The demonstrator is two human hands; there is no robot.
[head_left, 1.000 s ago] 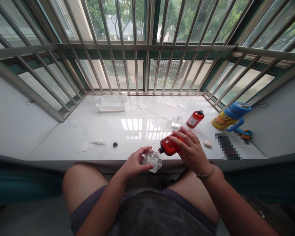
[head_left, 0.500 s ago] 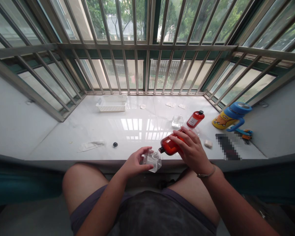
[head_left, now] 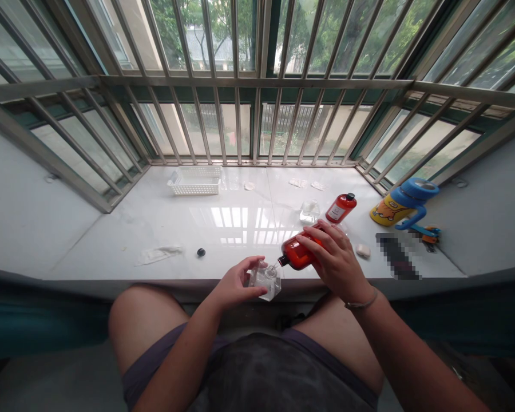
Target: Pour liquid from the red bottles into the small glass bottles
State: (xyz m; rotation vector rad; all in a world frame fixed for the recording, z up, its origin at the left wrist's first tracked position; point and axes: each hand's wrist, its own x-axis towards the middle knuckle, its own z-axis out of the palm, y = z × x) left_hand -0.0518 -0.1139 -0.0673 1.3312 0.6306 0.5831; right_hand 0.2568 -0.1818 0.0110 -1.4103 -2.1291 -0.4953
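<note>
My left hand [head_left: 235, 285] grips a small clear glass bottle [head_left: 266, 281] at the near edge of the white sill [head_left: 223, 220]. My right hand [head_left: 337, 260] holds an uncapped amber-red bottle [head_left: 296, 254] tipped on its side, its dark mouth pointing left at the neck of the clear bottle. A thin pale stream seems to run from the mouth to the neck.
On the sill lie a small black cap [head_left: 201, 252], a crumpled wipe [head_left: 157, 254], a white basket [head_left: 195, 180], a second clear bottle [head_left: 309, 211], a capped red bottle [head_left: 340, 208], a yellow-and-blue cup [head_left: 403, 206] and a small white piece [head_left: 363, 250]. Metal window bars stand behind.
The red bottle in my right hand has shifted slightly right and up, away from the clear bottle's neck. My left hand and the clear bottle have stayed put.
</note>
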